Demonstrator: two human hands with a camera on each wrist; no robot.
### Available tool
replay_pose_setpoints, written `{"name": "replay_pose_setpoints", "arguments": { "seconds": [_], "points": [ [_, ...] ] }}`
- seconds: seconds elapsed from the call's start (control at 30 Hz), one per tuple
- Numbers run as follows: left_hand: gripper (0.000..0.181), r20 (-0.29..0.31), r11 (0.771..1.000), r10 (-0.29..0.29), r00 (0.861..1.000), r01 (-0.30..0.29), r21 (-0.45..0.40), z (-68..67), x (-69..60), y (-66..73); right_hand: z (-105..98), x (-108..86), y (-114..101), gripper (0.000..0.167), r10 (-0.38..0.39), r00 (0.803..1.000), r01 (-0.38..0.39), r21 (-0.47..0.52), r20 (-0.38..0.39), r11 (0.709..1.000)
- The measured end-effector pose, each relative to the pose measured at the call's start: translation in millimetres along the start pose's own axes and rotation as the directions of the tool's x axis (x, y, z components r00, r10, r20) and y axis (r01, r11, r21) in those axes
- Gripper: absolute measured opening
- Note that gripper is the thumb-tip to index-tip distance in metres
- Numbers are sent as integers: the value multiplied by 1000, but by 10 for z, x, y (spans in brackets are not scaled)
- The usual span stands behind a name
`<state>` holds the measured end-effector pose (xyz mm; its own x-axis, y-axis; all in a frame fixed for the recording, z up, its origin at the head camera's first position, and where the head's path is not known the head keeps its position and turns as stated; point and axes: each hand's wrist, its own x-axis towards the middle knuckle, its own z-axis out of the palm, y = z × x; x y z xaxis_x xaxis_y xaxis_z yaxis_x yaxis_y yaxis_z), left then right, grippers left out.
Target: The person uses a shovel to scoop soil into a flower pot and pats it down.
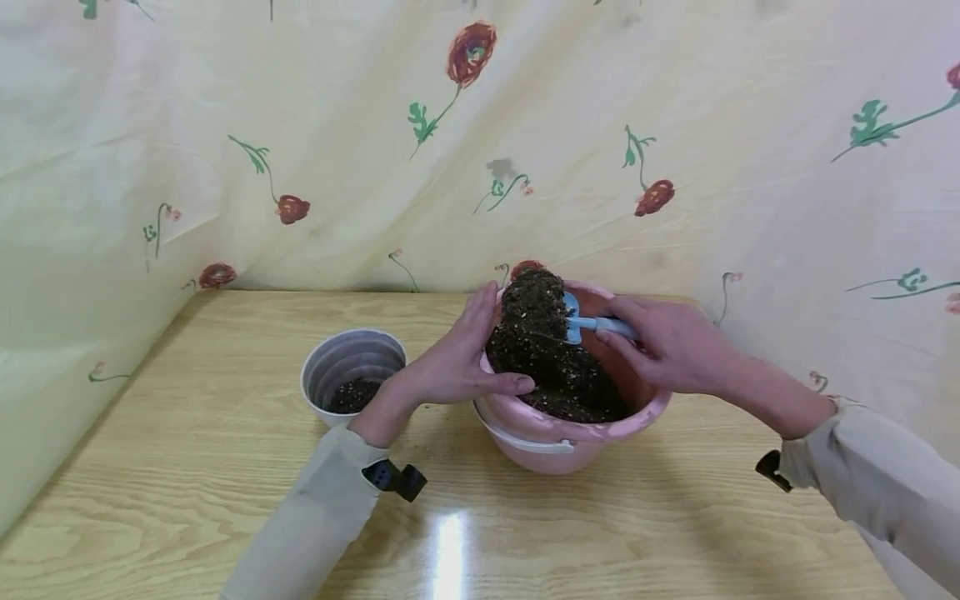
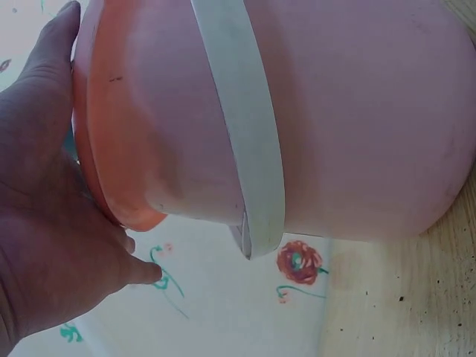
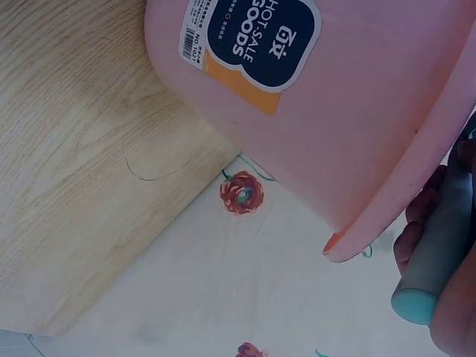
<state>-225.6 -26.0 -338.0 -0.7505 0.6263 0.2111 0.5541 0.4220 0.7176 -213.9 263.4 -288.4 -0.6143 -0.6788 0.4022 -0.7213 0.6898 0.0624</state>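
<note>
From my left wrist I see the outer wall of the pink bucket (image 1: pixel 536 462), with its white handle (image 2: pixel 249 126) slung across the side, none of the soil inside. My right wrist picks up the dark blue label (image 3: pixel 260 44) on another side, hidden from the head camera, and the teal butt (image 3: pixel 414 306) of the trowel (image 1: pixel 611 326). Only from my head do I look into the bucket and see the dark soil (image 1: pixel 577 392) there.

My left hand (image 1: pixel 461 358) is spread wide at the left rim, thumb well apart from the fingers and laid over the near edge, the fingers stretched towards the far side. My right hand (image 1: pixel 675 346) is closed around the trowel's handle, thumb and fingers wrapped about it.

The trowel's blue head lies just left of my right fingers, over the bucket's mouth, touching a heaped clump (image 1: pixel 534 304) of soil that stands up beside my left fingers. More soil lies below, between my two hands. Near my left forearm, on the wooden table (image 1: pixel 187 417), a pale pot (image 1: pixel 322 375) holds a little soil at the bottom
</note>
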Motion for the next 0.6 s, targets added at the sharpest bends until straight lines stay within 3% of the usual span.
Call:
{"name": "replay_pose_setpoints", "arguments": {
  "seconds": [0.2, 0.4, 0.6],
  "points": [
    [129, -20, 1000, -11, 1000, 11, -29, -52, -31, -11, -8, 39, -37, 24, -20, 1000, 21, -25, 16, 999],
    [132, -26, 997, -81, 996, 81, -6, -125, -111, -41, -18, 114, -86, 23, -32, 999, 33, -52, 26, 998],
    [132, -38, 997, -77, 996, 78, 21, -197, -197, -102, -28, 204, -141, 16, -42, 999, 42, -32, 16, 999]
  ]
}}
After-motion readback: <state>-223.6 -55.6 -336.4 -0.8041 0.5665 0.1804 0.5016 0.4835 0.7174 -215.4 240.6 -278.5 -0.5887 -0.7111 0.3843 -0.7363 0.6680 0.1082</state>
